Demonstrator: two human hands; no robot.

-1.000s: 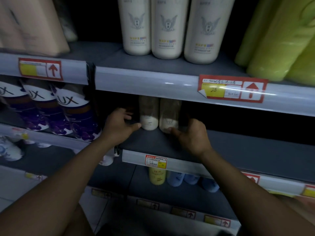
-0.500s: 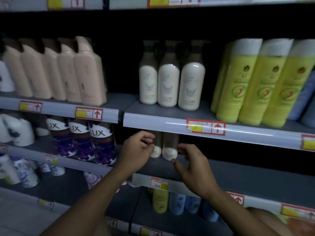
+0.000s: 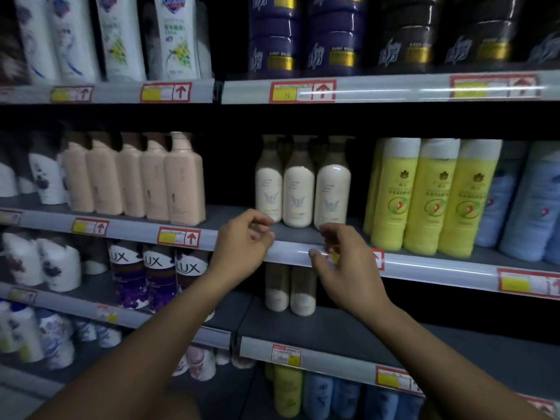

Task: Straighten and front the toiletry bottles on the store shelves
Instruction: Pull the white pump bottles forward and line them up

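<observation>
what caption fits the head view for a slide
Both hands, left and right, raised empty before three white bottles on a store shelf.

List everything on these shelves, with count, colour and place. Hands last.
cream bottles: three, cream with brown necks, middle shelf centre
yellow bottles: three in front, yellow-green with white caps, right of the cream ones
pink bottles: about five, pale pink, middle shelf left
purple tubs: stacked, top shelf centre
LUX bottles: three, purple, lower shelf left
small cream bottles: two, lower shelf centre
price tags: red and yellow, on the shelf rails
left hand: empty, fingers loosely curled, below the cream bottles
right hand: empty, fingers loosely curled, before the shelf rail
</observation>
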